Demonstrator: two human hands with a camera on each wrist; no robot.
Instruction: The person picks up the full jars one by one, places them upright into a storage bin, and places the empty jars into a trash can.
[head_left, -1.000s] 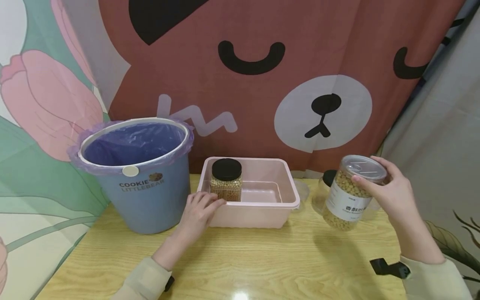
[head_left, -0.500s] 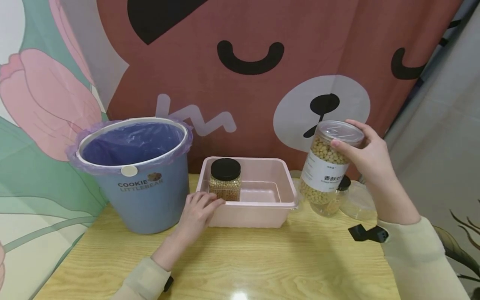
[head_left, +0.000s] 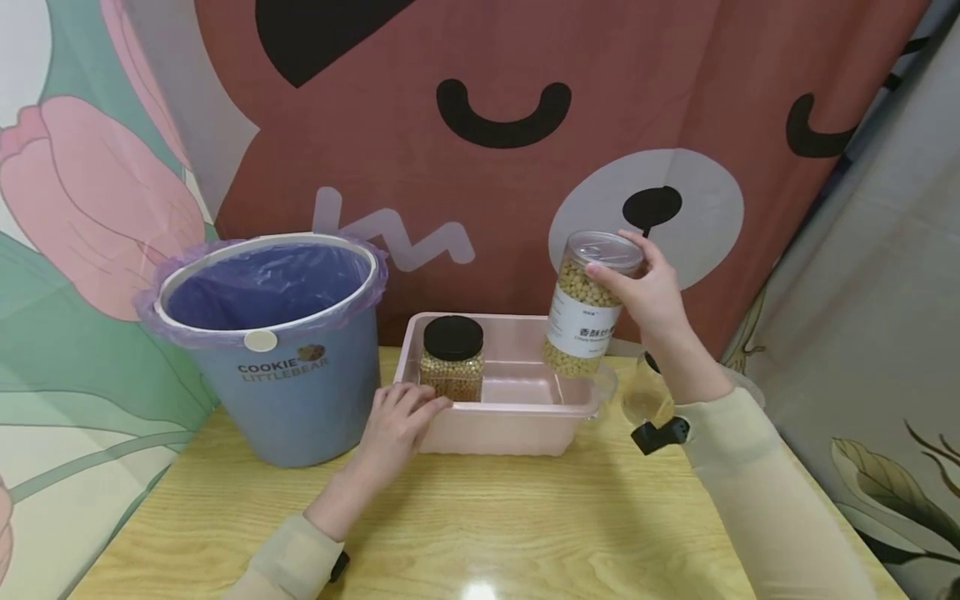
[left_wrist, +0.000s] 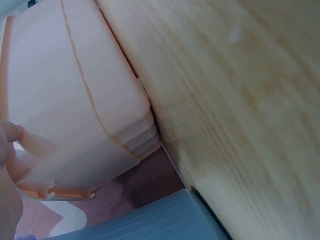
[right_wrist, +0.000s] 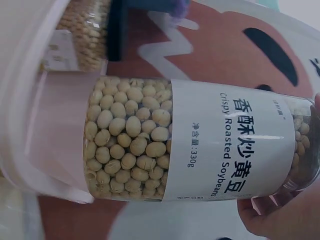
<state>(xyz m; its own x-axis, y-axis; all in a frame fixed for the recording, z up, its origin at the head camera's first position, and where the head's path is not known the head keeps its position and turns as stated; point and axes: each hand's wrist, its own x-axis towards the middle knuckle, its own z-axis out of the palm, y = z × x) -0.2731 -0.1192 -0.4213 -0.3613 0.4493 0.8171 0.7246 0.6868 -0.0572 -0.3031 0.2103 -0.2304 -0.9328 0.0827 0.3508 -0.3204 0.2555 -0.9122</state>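
My right hand grips a clear jar of roasted soybeans near its lid. The jar leans slightly, above the right part of a pink plastic bin. Its white label reads "Crispy Roasted Soybeans" in the right wrist view, with beans filling the lower end. My left hand holds the bin's rim at the front left corner; one digit lies against the outer wall in the left wrist view. Inside the bin's left side stands a black-lidded jar of small grains.
A blue bucket with a purple liner bag stands left of the bin. Right of the bin, partly behind my right forearm, is a clear jar. A clear round thing shows beyond the forearm. All stand on a wooden table before a printed curtain.
My right hand has carried the soybean jar up and leftward, from the table's right side to above the bin. The left hand and the bin have stayed in place.
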